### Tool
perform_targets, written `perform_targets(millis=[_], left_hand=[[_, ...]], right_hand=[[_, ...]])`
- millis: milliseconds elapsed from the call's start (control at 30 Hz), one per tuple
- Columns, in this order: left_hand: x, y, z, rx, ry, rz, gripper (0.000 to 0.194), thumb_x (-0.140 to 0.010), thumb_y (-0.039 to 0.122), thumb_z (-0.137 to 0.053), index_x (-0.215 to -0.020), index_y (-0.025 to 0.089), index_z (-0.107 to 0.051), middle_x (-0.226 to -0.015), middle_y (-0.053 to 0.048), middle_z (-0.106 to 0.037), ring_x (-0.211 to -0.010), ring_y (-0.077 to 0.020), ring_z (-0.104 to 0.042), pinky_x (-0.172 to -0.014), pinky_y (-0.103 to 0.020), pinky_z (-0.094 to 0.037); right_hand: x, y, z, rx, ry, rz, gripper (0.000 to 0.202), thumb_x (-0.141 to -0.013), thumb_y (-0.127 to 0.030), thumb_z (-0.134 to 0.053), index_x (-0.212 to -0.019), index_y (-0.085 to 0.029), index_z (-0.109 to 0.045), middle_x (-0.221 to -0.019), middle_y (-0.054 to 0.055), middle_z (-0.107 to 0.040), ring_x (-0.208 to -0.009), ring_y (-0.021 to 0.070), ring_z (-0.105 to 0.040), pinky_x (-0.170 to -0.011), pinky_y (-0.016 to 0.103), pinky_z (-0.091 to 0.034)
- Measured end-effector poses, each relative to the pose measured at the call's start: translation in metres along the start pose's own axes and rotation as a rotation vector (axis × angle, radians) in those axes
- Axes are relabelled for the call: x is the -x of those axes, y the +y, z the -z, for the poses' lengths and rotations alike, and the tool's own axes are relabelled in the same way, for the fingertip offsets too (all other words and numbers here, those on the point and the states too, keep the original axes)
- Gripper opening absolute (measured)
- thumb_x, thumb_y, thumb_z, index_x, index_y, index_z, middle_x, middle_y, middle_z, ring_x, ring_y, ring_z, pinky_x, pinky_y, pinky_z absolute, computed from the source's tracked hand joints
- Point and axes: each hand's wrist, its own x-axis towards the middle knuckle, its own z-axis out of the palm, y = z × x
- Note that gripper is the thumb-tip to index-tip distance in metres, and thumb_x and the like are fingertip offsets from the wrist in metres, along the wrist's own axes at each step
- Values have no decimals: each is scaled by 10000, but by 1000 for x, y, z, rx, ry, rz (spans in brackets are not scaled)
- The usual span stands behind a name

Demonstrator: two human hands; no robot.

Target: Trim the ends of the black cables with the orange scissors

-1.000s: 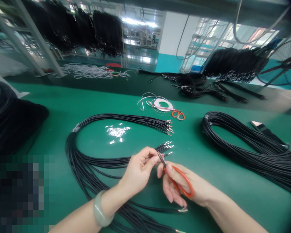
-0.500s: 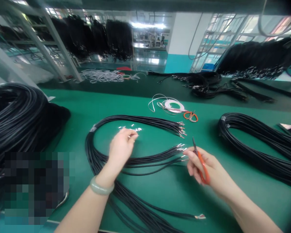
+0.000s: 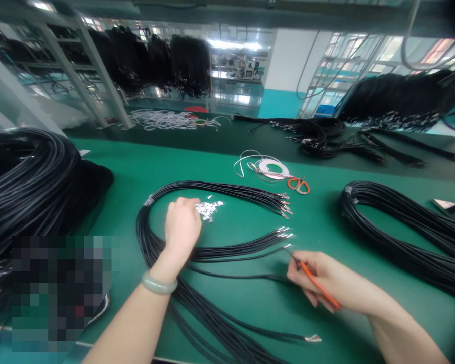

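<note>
My left hand (image 3: 182,225), with a pale green bangle on its wrist, is beside a pile of small white pieces (image 3: 209,208) inside the loop of black cables (image 3: 216,186). Its fingers are curled together, and whatever they may hold is hidden. My right hand (image 3: 318,278) is closed around orange-handled scissors (image 3: 315,282), whose dark tip points up and left toward a cable end. One single black cable (image 3: 238,276) runs to the fingers of this hand and seems to be pinched there. Short bare wire ends (image 3: 284,232) show on the neighbouring cables.
A white tape roll (image 3: 273,168) and a second pair of orange-handled scissors (image 3: 299,185) lie farther back. Coiled black cables stand at left (image 3: 30,172) and right (image 3: 398,232). A white tangle (image 3: 161,119) lies on the dark rear strip.
My left hand has shifted left and drawn back, uncovering more white pieces. My right hand has moved down and slightly right; the scissors tilt flatter, and one cable now reaches its fingers.
</note>
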Motion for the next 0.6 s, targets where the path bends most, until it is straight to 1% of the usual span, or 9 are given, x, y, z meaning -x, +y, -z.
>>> perform_targets(millis=[67,133,167,233,333,367,400,467,600], left_hand=[[13,19,0,82,-29,-129,261,-893,148,-452,-1059,158,-653,-1026,-115,-636,-947,-271,-569,-839,-374,-462],[33,42,-4,194,-200,-322,183,-910,175,-471,-964,186,-645,-970,-69,-630,-873,-216,-591,-788,-315,-484],[45,53,-6,212,-301,-404,168,-924,204,-473,-910,200,-640,-930,-51,-624,-838,-202,-595,-748,-299,-494],[67,72,-11,164,-425,-538,146,-928,219,-485,-892,198,-625,-919,-46,-615,-845,-211,-601,-726,-307,-509],[92,89,-13,33,-495,-634,125,-920,181,-479,-885,181,-599,-922,-54,-610,-838,-238,-625,-670,-339,-531],[97,91,-13,6,-520,-650,123,-918,169,-472,-888,179,-591,-919,-52,-610,-808,-238,-637,-632,-336,-534],[102,92,-11,-9,-552,-664,118,-916,164,-468,-893,180,-583,-911,-47,-611,-762,-233,-647,-587,-329,-531],[109,92,-7,-10,-621,-705,92,-910,182,-481,-911,190,-572,-893,-29,-616,-653,-218,-650,-511,-317,-514],[112,87,-3,100,-700,-742,72,-897,260,-531,-939,216,-572,-905,-10,-622,-583,-194,-628,-505,-310,-507]], right_hand=[[9,-3,5,35,-190,-39,222,-869,-391,-584,-778,-188,-568,-513,-38,-590,-341,61,-425,-328,144,-314],[12,-4,10,51,-293,-64,216,-839,-385,-623,-783,-178,-594,-513,-40,-587,-338,57,-420,-319,139,-311],[11,-3,13,46,-286,-56,226,-838,-394,-625,-786,-176,-592,-506,-43,-583,-333,54,-416,-318,136,-306],[3,1,17,1,-125,-14,263,-861,-433,-591,-798,-180,-562,-503,-48,-574,-326,50,-412,-321,133,-292],[-16,11,20,-41,278,22,275,-881,-468,-544,-893,-193,-532,-498,-67,-543,-316,59,-405,-317,145,-288],[-22,14,19,-36,356,13,270,-879,-459,-546,-948,-199,-527,-493,-75,-532,-311,66,-403,-313,152,-294],[-28,18,19,-18,387,0,270,-873,-440,-553,-998,-203,-520,-488,-80,-526,-309,74,-406,-313,159,-305],[-36,23,17,46,365,-20,250,-856,-391,-573,-1021,-210,-520,-476,-84,-518,-316,86,-417,-321,170,-328],[-33,23,18,206,323,30,138,-855,-336,-570,-831,-204,-538,-479,-68,-508,-385,94,-462,-381,176,-376]])
